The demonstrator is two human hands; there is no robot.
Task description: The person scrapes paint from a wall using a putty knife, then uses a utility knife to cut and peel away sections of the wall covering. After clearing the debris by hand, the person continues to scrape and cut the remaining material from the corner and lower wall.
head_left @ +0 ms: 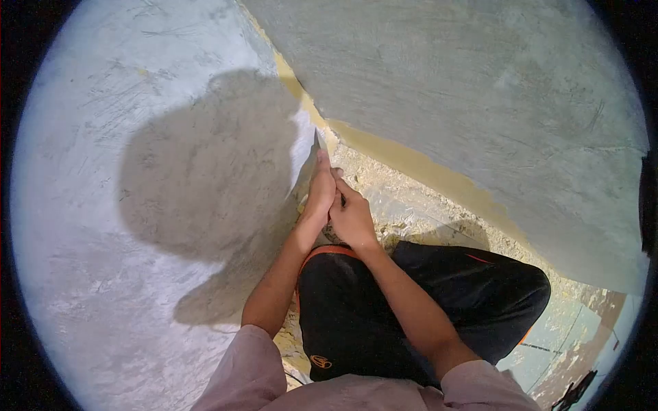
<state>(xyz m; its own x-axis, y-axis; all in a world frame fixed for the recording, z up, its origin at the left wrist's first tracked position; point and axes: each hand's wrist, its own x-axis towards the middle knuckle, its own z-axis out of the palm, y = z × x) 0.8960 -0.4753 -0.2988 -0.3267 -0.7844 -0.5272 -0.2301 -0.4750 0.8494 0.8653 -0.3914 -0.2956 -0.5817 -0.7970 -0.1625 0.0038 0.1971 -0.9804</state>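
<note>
My left hand (321, 194) and my right hand (351, 218) are together in front of me, low in the corner where two walls meet. A putty knife (317, 140) points up and away from them, its thin metal blade seen nearly edge-on beside the left wall. The fingers of my left hand press along the blade. My right hand is closed just behind, around the handle, which is mostly hidden. A yellowish strip (291, 79) runs up the corner by the blade tip.
The grey left wall (75, 178) carries my shadow. On the right, another grey wall (466, 82) has a yellowish band (411, 164) along its bottom edge. Crumbly yellow debris (373, 179) covers the floor by the corner. My bent knees (473, 281) are close below my hands.
</note>
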